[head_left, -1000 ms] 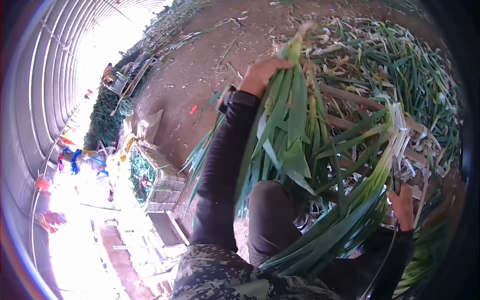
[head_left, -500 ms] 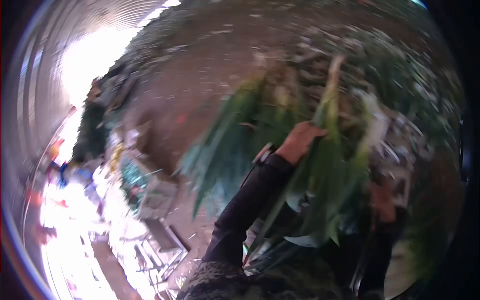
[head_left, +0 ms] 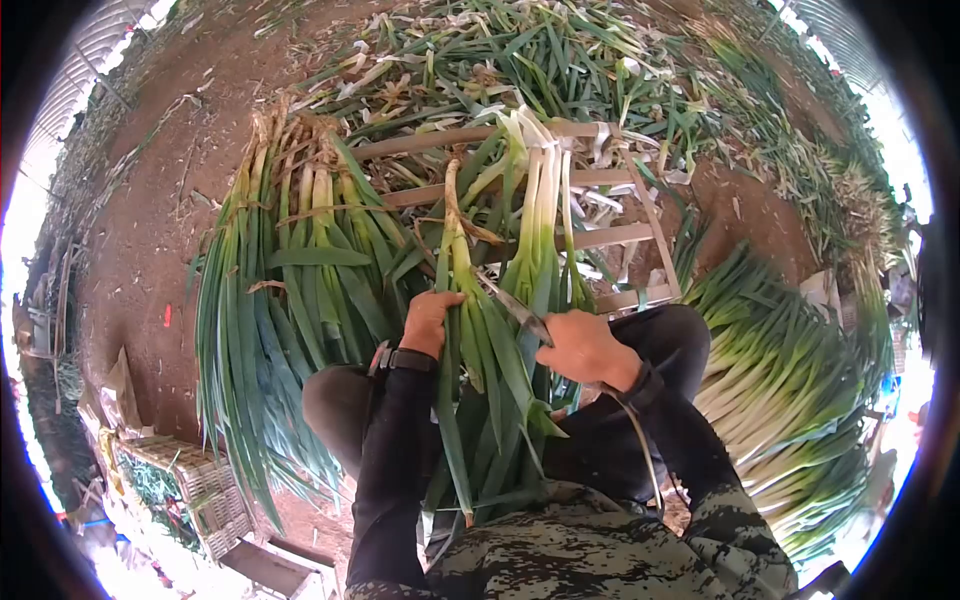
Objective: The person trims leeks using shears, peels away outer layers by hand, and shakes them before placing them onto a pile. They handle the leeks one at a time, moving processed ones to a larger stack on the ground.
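My left hand (head_left: 428, 322) is closed around the leaves of an untrimmed green onion (head_left: 460, 262), its brown, dry root end pointing away from me. In my right hand (head_left: 588, 350) is a slim metal air blow gun (head_left: 515, 308), its tip angled toward that stalk. A pale hose (head_left: 643, 445) hangs below my right wrist. Right of the stalk, several peeled green onions (head_left: 540, 205) with white stems lie on a wooden rack (head_left: 622, 235). On the left, a thick bundle of unpeeled green onions (head_left: 275, 250) leans by my knee, roots away from me.
Loose leaves and peelings (head_left: 540, 60) cover the ground beyond the rack. A large pile of peeled green onions (head_left: 790, 400) lies at my right. A woven basket (head_left: 205, 490) stands at the lower left, near a small stool (head_left: 275, 570).
The view has swung and sharpened. My left hand has stayed on the leafy stalk, which now sits over the rack. My right hand has come up beside it with the air blow gun.
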### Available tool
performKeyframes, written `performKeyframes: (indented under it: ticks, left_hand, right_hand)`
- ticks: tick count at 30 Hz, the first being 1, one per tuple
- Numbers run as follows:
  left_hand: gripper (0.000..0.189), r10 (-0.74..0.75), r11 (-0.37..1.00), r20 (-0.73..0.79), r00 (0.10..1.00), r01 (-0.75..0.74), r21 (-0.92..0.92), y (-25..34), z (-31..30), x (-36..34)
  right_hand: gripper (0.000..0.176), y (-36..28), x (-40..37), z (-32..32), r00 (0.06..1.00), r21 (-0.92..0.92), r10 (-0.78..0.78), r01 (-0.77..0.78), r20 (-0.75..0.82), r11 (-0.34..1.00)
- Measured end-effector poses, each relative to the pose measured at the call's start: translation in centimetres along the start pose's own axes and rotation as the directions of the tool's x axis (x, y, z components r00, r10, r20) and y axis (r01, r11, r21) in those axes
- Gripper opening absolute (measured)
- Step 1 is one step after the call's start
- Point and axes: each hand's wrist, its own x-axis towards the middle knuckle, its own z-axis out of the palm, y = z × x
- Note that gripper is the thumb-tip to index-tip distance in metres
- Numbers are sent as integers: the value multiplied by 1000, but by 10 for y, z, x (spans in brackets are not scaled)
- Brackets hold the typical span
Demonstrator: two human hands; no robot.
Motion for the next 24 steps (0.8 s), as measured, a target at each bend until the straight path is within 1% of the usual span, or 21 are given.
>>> performKeyframes:
  ticks: [3,4,5,8,11,14,17,20,22,23,24]
  left_hand:
    - [20,-65,995,21,998,66,-73,2,-3,-4]
    - [21,-86,991,32,996,89,-99,2,-6,-2]
    - [22,-107,986,42,993,112,-123,2,-7,-3]
    - [21,-160,974,12,987,160,-158,3,-1,-8]
    - [23,-153,981,-48,987,146,-126,10,9,-19]
    - [23,-204,962,-47,978,191,-194,17,16,-26]
    - [23,-190,966,-4,982,186,-180,6,6,-14]
    - [22,-13,999,26,1000,14,-43,-35,-21,18]
    - [22,-98,993,-9,995,97,-69,-3,0,-9]
    - [22,-113,988,-24,993,110,-109,1,5,-14]
    - [22,-129,981,-37,991,122,-148,5,8,-17]
  right_hand:
    - [33,4,17,1,997,-24,-69,68,-39,997]
    - [32,4,18,2,992,-16,-76,75,-103,997]
    - [32,3,18,2,991,-18,-86,84,-108,996]
    - [30,-1,21,1,987,-32,-111,108,-118,994]
    - [28,-7,37,-1,983,-60,-131,125,-128,990]
    - [24,-11,63,-1,976,-90,-150,137,-160,986]
    - [25,-14,92,-5,975,-130,-159,139,-158,982]
    - [29,-17,118,-9,985,-161,-128,109,-113,981]
    - [24,-22,132,-12,993,-187,-69,50,-101,981]
    - [22,-25,138,-13,995,-201,-40,20,-95,979]
    - [22,-24,145,-12,994,-213,-44,22,-101,977]
